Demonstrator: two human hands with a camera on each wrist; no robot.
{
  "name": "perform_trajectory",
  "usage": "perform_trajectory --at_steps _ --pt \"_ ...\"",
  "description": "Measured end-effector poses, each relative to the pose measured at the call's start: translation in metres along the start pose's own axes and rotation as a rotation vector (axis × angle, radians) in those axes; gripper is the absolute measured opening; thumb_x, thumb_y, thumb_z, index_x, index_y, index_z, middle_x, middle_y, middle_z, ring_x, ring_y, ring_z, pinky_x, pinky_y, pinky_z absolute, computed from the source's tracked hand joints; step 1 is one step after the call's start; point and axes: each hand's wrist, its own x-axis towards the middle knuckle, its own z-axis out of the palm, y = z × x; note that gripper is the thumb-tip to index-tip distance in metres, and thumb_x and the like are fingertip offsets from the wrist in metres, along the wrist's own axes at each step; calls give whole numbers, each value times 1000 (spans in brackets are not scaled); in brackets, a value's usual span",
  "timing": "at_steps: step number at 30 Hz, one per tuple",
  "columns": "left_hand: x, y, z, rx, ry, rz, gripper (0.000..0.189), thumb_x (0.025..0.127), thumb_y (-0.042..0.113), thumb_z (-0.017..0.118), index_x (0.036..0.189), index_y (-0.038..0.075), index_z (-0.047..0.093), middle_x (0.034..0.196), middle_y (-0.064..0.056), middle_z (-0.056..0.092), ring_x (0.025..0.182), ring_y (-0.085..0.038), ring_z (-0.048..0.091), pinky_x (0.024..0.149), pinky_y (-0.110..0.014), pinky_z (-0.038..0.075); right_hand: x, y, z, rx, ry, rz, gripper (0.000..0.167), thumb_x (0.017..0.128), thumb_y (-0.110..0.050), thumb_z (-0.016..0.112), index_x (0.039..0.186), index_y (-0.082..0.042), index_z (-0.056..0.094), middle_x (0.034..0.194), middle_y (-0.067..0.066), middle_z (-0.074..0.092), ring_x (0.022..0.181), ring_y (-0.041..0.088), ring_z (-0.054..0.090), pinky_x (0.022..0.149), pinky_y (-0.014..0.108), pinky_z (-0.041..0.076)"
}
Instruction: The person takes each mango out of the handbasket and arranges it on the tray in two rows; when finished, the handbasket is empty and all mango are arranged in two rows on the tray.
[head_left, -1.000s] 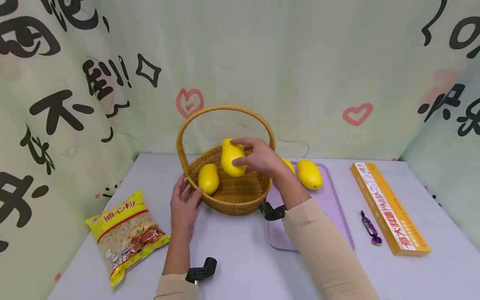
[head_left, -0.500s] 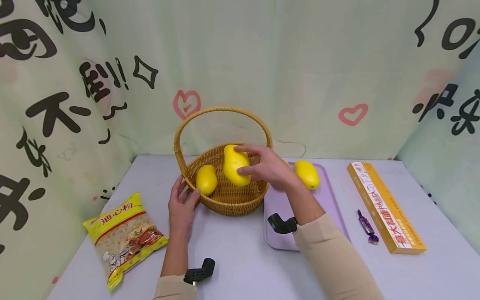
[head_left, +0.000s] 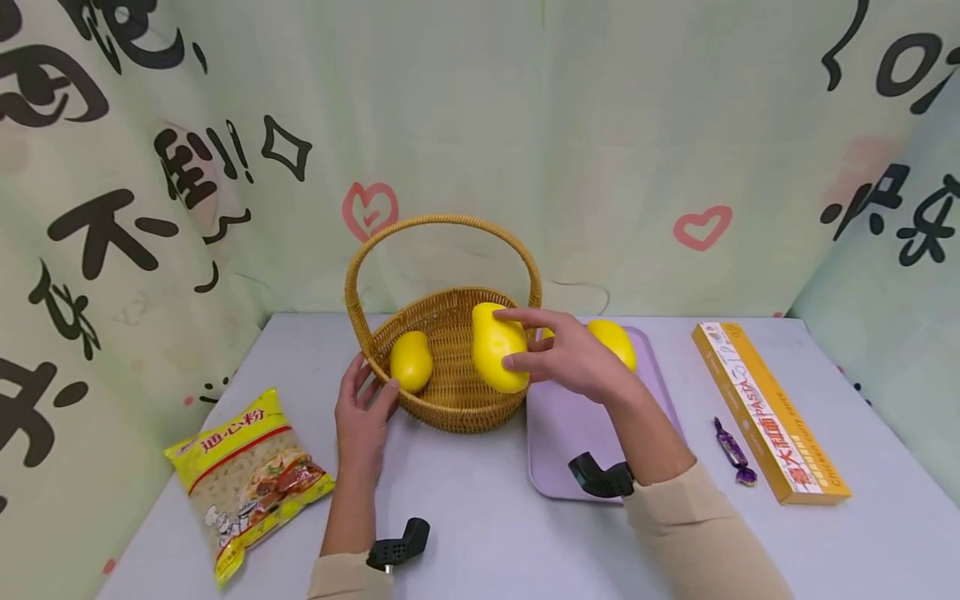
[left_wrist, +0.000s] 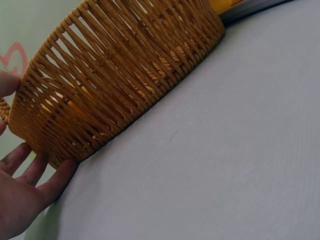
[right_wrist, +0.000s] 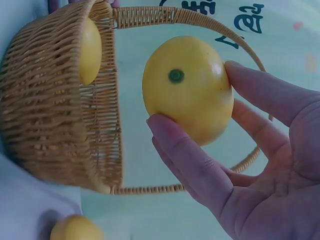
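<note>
**Yellow fruit (head_left: 499, 350) drawn toward the right and near edges of the surface (head_left: 465, 517) over the last second**

With it has come the right hand (head_left: 570, 354), whose fingers (right_wrist: 200, 160) grip the fruit from the side facing the surface's right edge, thumb and fingers bent round it. The fruit is in the air, higher than the rim of the basket (head_left: 465, 418), in line with the part of it nearest the right edge; whether it lies straight over the opening cannot be told.

The next move, I judge, turns on how the fruit lies to those fingers: it sits just beyond their tips on the left-edge side, its long axis across the grip. That axis runs from a narrower top, leaning to the far left corner, down to a fuller end. The end with the green spot (right_wrist: 176, 76) faces the right wrist camera, so it seems to point toward the near edge.

Farther from the fruit is the left hand (head_left: 363, 408), holding the basket on its left-edge side, thumb at the rim, fingers against the outer wall. A second fruit (head_left: 412, 362) lies inside; another (head_left: 615, 340) rests on the purple tray (head_left: 558, 450), nearer the right edge.
</note>
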Motion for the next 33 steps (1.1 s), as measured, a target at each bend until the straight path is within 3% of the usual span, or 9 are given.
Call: perform_trajectory --at_steps 7,14,33 --pt "0 1 0 18 -8 -15 71 100 20 69 161 30 34 164 -4 38 147 -26 43 114 -40 48 -29 25 -14 -5 21 0 61 92 -18 77 150 -22 56 159 11 39 117 33 67 87 41 64" --pt "1 0 0 17 -9 -12 72 100 21 68 162 29 32 164 -4 37 148 -25 43 114 -39 48 -47 44 -24 -34 34 36 63 93 -23 77 151 -20 54 149 19 47 112 29 67 85 38 65" --pt "2 -1 0 13 -3 -21 72 100 21 69 162 30 32 164 -4 37 148 -24 43 114 -38 48 -50 91 -13 -49 20 140 63 92 -23 78 151 -17 54 146 22 47 103 28 66 84 38 64"
